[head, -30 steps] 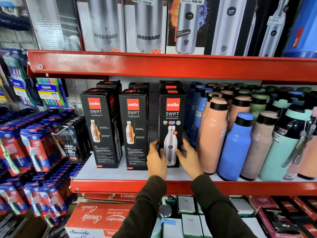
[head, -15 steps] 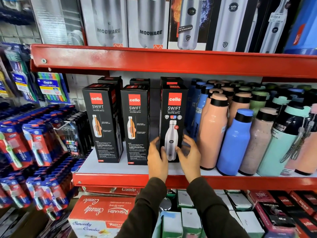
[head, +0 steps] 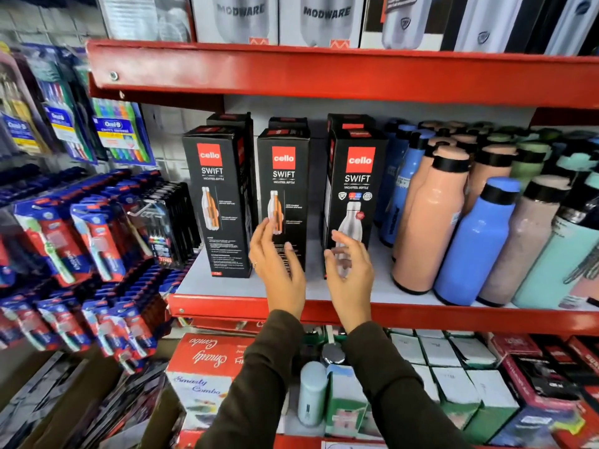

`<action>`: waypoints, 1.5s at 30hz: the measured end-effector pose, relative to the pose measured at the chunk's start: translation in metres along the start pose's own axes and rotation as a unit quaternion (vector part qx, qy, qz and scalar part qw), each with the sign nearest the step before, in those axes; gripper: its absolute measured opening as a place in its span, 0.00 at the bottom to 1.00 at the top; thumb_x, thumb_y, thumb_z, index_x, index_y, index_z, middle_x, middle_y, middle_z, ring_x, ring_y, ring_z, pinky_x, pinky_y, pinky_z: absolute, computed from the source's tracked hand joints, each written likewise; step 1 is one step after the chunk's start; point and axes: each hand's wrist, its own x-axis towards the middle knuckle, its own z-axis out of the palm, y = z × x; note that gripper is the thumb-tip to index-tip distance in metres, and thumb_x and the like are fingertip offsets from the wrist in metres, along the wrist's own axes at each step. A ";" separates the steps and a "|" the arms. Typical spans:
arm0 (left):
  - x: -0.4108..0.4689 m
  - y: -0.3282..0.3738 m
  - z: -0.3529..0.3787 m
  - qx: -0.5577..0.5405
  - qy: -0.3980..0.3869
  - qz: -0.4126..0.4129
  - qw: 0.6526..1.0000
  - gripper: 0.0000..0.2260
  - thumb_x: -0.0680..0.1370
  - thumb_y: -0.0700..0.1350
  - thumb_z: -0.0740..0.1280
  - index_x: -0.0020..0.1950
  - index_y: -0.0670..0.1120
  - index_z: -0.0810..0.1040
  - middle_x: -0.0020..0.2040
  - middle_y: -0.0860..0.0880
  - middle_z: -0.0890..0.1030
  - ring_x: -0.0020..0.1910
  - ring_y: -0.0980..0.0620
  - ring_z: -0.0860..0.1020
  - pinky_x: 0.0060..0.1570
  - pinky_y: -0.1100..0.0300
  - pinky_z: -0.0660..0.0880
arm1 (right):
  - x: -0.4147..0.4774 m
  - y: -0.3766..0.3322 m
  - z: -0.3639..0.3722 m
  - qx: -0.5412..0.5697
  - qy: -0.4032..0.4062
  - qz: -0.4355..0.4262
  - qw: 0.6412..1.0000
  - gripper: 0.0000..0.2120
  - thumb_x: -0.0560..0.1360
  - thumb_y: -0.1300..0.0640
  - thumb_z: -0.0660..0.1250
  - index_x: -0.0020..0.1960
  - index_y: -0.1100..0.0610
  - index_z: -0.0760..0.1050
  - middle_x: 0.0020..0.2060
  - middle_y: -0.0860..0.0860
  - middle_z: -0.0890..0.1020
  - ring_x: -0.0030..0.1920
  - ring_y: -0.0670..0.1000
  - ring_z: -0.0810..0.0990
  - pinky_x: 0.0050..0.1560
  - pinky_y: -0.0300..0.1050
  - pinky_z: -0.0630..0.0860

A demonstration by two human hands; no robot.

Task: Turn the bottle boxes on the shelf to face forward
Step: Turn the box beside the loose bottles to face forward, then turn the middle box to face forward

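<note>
Three black Cello Swift bottle boxes stand in a row on the red shelf (head: 227,307). The right box (head: 356,176) shows a silver bottle on its front face. The middle box (head: 283,183) and the left box (head: 220,196) show a side panel with an orange bottle and small text. More black boxes stand behind them. My left hand (head: 275,264) is open in front of the middle box's lower half. My right hand (head: 351,270) is open in front of the right box's lower part, fingers spread, gripping nothing.
Peach, blue and mint bottles (head: 476,241) crowd the shelf to the right of the boxes. Toothbrush packs (head: 97,241) hang at the left. A red upper shelf (head: 324,72) carries Modware boxes. Below are white and red boxes (head: 207,361).
Both hands have let go of the right box and shifted left; my left hand now reaches the middle box. The view has tilted down.
</note>
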 end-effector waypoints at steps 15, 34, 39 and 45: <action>0.035 -0.056 -0.031 -0.044 -0.142 -0.163 0.975 0.16 0.83 0.42 0.62 0.70 0.41 0.75 0.63 0.42 0.82 0.62 0.47 0.80 0.61 0.63 0.73 | 0.000 -0.002 0.059 -0.032 -0.104 0.119 0.987 0.19 0.82 0.57 0.60 0.73 0.57 0.68 0.64 0.54 0.79 0.64 0.50 0.78 0.65 0.41 0.72; 0.028 -0.052 -0.049 -0.232 -0.099 -0.205 0.946 0.18 0.83 0.52 0.59 0.53 0.47 0.87 0.53 0.50 0.88 0.58 0.52 0.84 0.65 0.44 0.77 | -0.001 -0.013 0.059 -0.061 -0.056 0.119 0.989 0.41 0.58 0.38 0.80 0.66 0.50 0.70 0.56 0.44 0.82 0.56 0.44 0.81 0.57 0.46 0.81; 0.032 -0.051 -0.049 -0.248 -0.105 -0.181 0.946 0.12 0.83 0.49 0.63 0.58 0.48 0.85 0.54 0.52 0.87 0.59 0.54 0.83 0.65 0.54 0.77 | 0.002 -0.012 0.058 -0.048 -0.045 0.135 0.989 0.37 0.56 0.42 0.80 0.61 0.43 0.70 0.51 0.38 0.81 0.54 0.38 0.81 0.55 0.42 0.81; 0.044 -0.060 -0.047 -0.170 -0.129 -0.116 0.970 0.16 0.83 0.38 0.61 0.71 0.44 0.74 0.68 0.47 0.78 0.69 0.53 0.75 0.70 0.62 0.69 | 0.008 -0.013 0.052 -0.022 -0.075 0.132 0.988 0.35 0.57 0.45 0.78 0.61 0.38 0.68 0.52 0.33 0.80 0.54 0.33 0.79 0.52 0.29 0.75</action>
